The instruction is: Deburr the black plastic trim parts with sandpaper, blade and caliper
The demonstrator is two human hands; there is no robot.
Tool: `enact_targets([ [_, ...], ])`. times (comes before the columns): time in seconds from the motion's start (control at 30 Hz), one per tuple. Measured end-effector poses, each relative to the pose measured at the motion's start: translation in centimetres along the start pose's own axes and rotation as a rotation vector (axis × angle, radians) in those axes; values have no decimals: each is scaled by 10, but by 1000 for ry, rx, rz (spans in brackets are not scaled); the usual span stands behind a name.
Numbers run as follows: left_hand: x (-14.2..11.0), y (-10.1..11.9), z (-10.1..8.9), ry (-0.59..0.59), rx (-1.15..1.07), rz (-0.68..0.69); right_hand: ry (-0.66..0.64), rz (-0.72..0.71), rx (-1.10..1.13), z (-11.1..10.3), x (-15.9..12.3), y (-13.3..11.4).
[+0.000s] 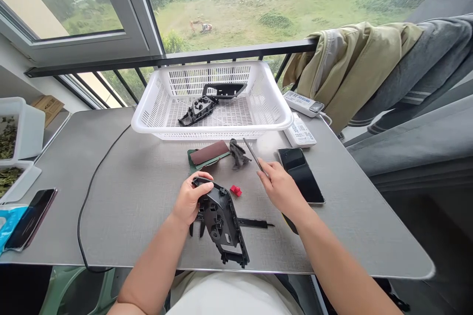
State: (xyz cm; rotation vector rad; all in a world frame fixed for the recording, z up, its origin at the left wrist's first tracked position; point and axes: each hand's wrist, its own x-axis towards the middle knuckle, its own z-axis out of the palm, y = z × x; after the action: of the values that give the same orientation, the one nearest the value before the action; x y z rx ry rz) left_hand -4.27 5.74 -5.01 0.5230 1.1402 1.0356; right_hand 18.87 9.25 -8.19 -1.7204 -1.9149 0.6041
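Plastic trim panel (220,221), black with its ribbed side facing up, lies on the grey table (121,192) right in front of you, its far end raised in your left hand (190,200). That hand is closed firmly around the upper edge, with the thumb across the top. The long axis runs from this far-left end to the near-right end, which points toward the table's front edge. The panel looks light and stiff, but its thin tabs and legs could snap, so the solid rim is the best place to hold. Your right hand (281,189) pinches a slim grey tool (253,155) between thumb and forefinger, its tip pointing away toward a dark cloth (238,153). A sanding sheet (207,152) and a small red plastic piece (235,190) lie nearby, and a white plastic basket (210,133) holds more black parts (198,110).
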Motion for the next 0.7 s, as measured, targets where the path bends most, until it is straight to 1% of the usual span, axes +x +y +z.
enact_targets([
  [0.07, 0, -1, 0, 6, -3, 1, -21, 35, 7, -2, -1, 1],
  [0.13, 1, -1, 1, 15, -6, 7, -30, 61, 77, -8, -2, 2],
  [0.23, 1, -2, 3, 26, -6, 14, -19, 43, 212, -20, -7, -4],
  [0.33, 0, -2, 4, 22, 14, 8, -65, -74, 283, -28, -14, -16],
  [0.4, 0, -2, 5, 20, 43, 8, -133, -157, 264, -28, -18, -24],
  [0.47, 0, -2, 4, 18, 76, 10, -185, -217, 199, -25, -22, -30],
  [0.6, 3, -4, 1, 41, 143, 29, -191, -327, 66, -15, -25, -30],
  [0.7, 5, -8, -1, 65, 202, 50, -195, -424, 53, -11, -27, -26],
])
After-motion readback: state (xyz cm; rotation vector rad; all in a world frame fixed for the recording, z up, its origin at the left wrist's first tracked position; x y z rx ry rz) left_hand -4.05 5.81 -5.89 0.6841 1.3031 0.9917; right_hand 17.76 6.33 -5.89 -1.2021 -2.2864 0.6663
